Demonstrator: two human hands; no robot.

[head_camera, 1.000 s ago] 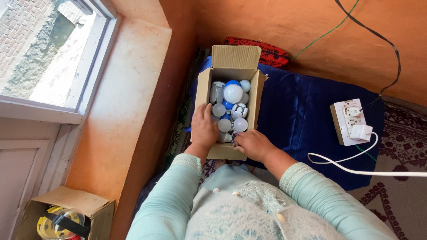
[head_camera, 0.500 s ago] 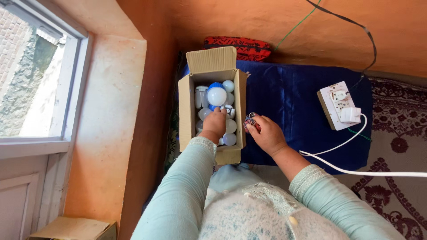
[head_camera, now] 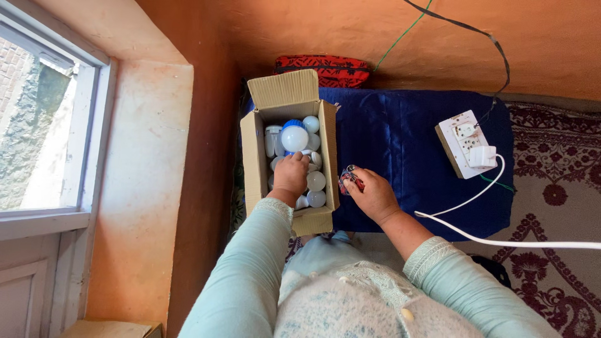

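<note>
An open cardboard box [head_camera: 251, 158] full of several white bulbs [head_camera: 295, 138] stands on a dark blue cloth [head_camera: 400, 138]. My left hand [head_camera: 290, 176] is down inside the box among the bulbs, fingers curled over them; whether it grips one is hidden. My right hand [head_camera: 374, 194] is just right of the box over the blue cloth, fingers closed on a small round reddish part [head_camera: 349, 179].
A white power strip [head_camera: 464, 141] with a plugged adapter and white cable [head_camera: 501, 241] lies at the cloth's right end. A red patterned cushion [head_camera: 322, 67] lies against the orange wall. A window [head_camera: 37, 125] is at left, a patterned rug [head_camera: 557, 194] at right.
My right hand came out of the box with the small reddish part and moved right over the blue cloth. My left hand stayed in the box. The view shifted.
</note>
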